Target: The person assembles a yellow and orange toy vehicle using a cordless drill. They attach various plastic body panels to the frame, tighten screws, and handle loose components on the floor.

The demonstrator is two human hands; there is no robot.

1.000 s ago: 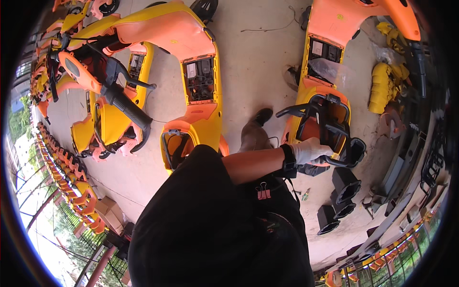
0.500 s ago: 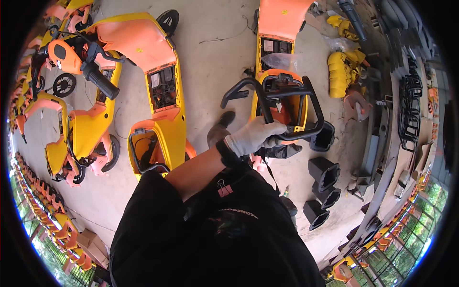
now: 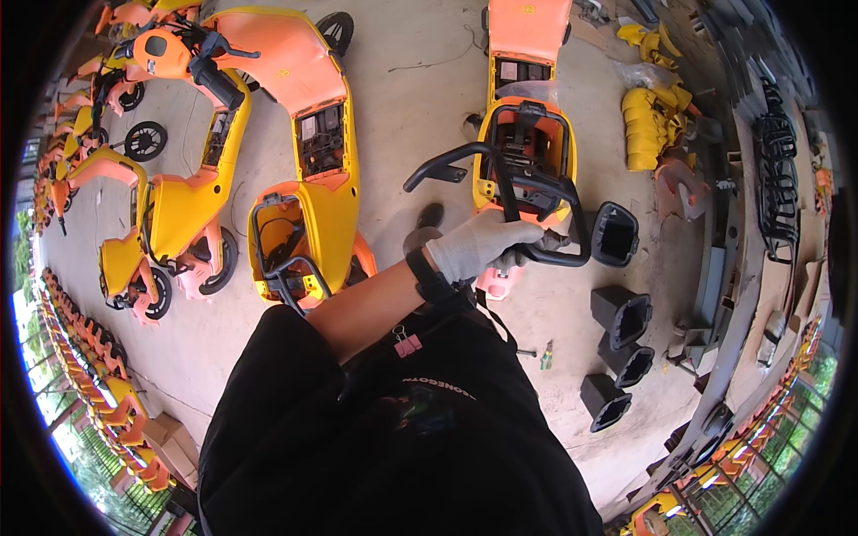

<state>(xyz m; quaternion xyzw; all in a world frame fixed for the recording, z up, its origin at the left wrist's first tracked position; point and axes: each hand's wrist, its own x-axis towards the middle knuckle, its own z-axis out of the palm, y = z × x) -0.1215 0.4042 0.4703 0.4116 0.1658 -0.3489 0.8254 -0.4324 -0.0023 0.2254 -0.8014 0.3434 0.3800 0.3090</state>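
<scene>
My left hand (image 3: 483, 247), in a pale glove, is closed around a black tubular rear rack (image 3: 504, 183). The rack is held in front of me, over the rear end of an orange and yellow scooter body (image 3: 529, 31); whether they touch I cannot tell. One curved arm of the rack reaches out to the left. Of my right hand (image 3: 555, 239) only a patch of dark grey glove seems to show beside the left fingers; the rest is hidden. The scooter's rear compartment lies open, with dark parts inside.
Another scooter body (image 3: 332, 223) with a similar rack stands to the left, near a scooter with handlebars (image 3: 219, 82). Black open bins (image 3: 617, 234) lie on the floor at right. Beyond are yellow panels (image 3: 642, 129) and a stack of black racks (image 3: 776, 170). A green-handled tool (image 3: 547, 355) lies nearby.
The view has shifted, so the floor and scooters sit differently. My left hand still holds the rack, which has moved slightly nearer. The dark glove below my left hand no longer shows there.
</scene>
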